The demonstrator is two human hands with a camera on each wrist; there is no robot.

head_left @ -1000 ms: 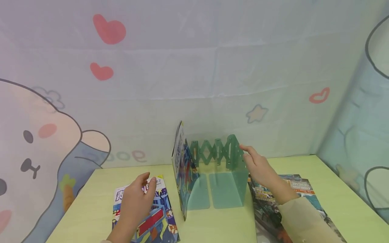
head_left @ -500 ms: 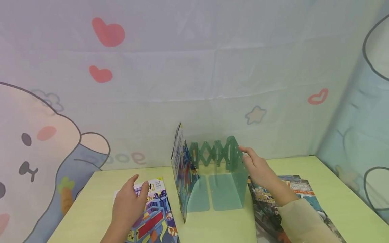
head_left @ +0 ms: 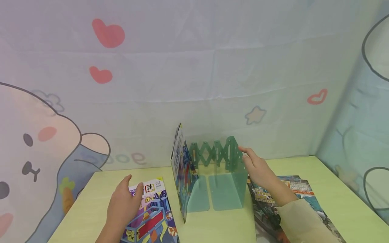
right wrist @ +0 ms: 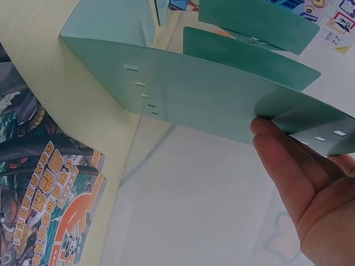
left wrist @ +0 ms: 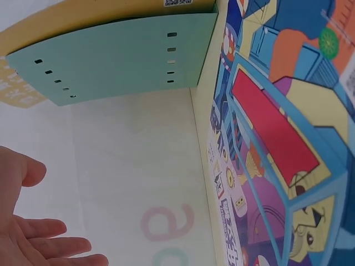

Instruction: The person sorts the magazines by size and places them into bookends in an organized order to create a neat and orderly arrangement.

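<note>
Rack stands upright on the table, roughly midway between left and right edges, its zigzag back near the far edge. Long axis of the back runs left-right, about parallel to the far edge; mouth faces the near edge. Key relation, as judged: rack lies between the hands, with the right the nearer. Right hand: fingers extended, tips touching the outer face of the right panel, nothing gripped; pressure cannot be told. Left hand: fingers straight, thumb well apart, holding nothing; raised off the table beside the left magazine, rack to its right and apart from it. Standing magazine is upright inside the left panel. Left magazine lies flat between rack and left edge, long axis running near-to-far. Right magazines lie overlapped, under the right forearm, toward the right edge.
</note>
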